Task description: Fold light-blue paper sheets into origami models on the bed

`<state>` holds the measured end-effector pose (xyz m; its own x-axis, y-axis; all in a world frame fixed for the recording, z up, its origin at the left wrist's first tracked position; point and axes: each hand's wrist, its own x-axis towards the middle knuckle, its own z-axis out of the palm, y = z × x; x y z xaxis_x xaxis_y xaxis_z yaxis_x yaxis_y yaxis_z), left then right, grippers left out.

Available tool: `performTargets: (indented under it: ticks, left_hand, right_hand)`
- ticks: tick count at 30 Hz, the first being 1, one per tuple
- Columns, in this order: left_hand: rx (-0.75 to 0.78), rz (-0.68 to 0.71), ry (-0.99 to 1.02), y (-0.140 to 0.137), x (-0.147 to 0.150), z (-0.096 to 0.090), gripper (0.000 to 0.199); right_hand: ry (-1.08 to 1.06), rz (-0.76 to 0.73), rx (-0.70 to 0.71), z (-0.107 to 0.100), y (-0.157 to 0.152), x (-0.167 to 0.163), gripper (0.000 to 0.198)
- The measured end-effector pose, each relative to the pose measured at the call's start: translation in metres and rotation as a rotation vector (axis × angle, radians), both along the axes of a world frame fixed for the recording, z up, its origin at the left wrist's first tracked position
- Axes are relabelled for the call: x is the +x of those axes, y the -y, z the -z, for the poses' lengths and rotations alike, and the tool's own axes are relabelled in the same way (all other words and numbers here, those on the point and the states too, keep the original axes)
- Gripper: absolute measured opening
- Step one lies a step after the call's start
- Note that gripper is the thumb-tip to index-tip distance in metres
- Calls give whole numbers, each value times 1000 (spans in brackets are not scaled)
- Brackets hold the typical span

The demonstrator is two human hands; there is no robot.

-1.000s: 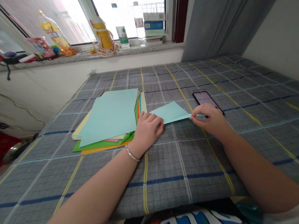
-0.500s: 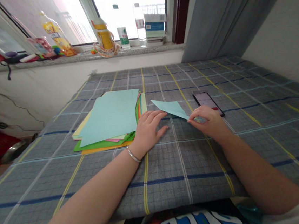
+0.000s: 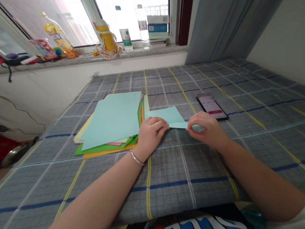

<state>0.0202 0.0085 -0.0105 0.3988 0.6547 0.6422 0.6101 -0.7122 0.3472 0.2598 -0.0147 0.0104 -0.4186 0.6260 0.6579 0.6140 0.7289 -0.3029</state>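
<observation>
A small piece of light blue paper (image 3: 170, 115) with a folded strip along its near edge is held just over the tablecloth. My left hand (image 3: 154, 131), a silver bangle on its wrist, pinches the paper's near left corner between thumb and fingers. At the near right edge, my right hand (image 3: 204, 128) grips the same paper between thumb and fingertips, and a bit of it shows behind those fingers. Left of my left hand lies a stack of coloured paper (image 3: 115, 118), light blue on top, with green, orange, yellow and pink edges sticking out.
A phone (image 3: 211, 107) with a lit screen lies beyond my right hand. A grey checked tablecloth (image 3: 173, 163) covers the table. On the windowsill stand a yellow bottle (image 3: 105, 36), clear bottles (image 3: 126, 38) and a blue-and-white box (image 3: 157, 27).
My left hand has closed from open fingers onto the paper's left corner. The paper has turned squarer to me and moved slightly left and nearer, my right hand going with it.
</observation>
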Motion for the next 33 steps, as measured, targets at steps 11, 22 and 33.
performTargets:
  ticks: [11,22,33]
  left_hand:
    - [-303,-137,348,-11,-10,7,13]
    - [-1044,105,1427,-2,16,-15,22]
    - [-1139,307,1355,3,17,-5,53]
  right_hand:
    - [-272,179,-95,10,-14,18,4]
    - [-629,93,-906,51,-31,-8,81]
    - [-743,62,-951,40,-28,-8,51]
